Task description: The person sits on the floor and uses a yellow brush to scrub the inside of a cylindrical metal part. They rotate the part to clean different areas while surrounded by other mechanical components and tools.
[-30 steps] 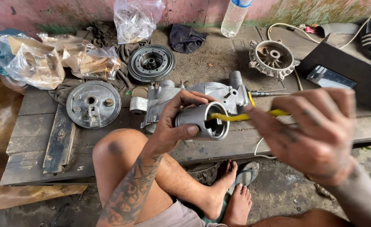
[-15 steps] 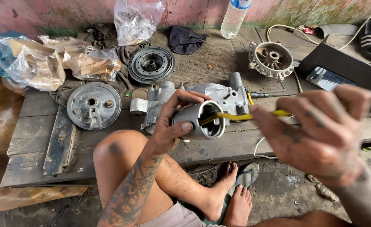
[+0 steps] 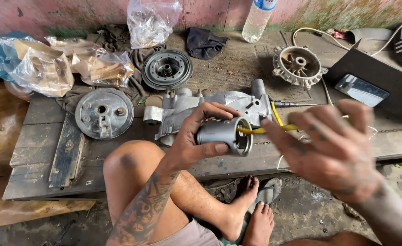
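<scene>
On the worn grey wooden bench (image 3: 41, 150), a cast aluminium engine casing (image 3: 219, 107) lies at twelve o'clock. The left hand (image 3: 196, 136) grips a hollow grey metal piston (image 3: 223, 134); the right hand (image 3: 333, 150), fingers closed around a thin yellow tool (image 3: 267, 129), has pushed its tip deeper inside, probing.

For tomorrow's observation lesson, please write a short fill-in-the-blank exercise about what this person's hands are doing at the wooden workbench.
1. The left hand holds a grey metal ____ with an open end.
2. The right hand pushes a thin ____ plastic strip into that open end.
3. The clear plastic water bottle stands ____ against the pink wall.
4. The round grey metal plate lies on the ____ of the cast housing.

Missing words: cylinder; yellow; upright; left
</scene>
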